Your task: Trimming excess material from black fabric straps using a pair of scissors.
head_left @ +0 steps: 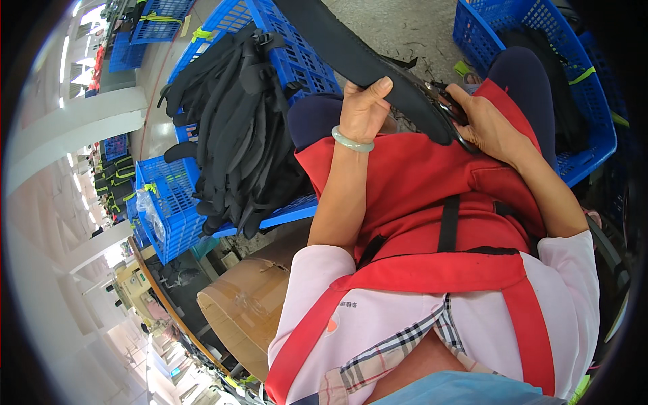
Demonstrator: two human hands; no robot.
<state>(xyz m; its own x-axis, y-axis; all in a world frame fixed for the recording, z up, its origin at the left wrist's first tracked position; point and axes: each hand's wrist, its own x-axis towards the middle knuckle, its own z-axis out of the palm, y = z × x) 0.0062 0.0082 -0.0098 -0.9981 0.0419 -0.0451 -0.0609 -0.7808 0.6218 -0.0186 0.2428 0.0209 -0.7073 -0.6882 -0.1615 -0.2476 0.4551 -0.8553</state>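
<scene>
The left hand closes on the long black padded fabric strap, with the thumb on top and the fingers hidden under it, so the strap stays stretched and steady over the lap. The right hand is curled around a pair of small dark scissors at the lower end of the same strap, probably because the edge there needs trimming; the blades are mostly hidden, so I cannot tell whether they touch the fabric. A pale green bangle sits on the left wrist. Under both hands lies the red apron, which covers the knees. To the left, a blue plastic crate holds a heap of similar black straps, near enough to reach. Another blue plastic basket stands at the right, beside the knee. A brown cardboard box rests lower on the left.
</scene>
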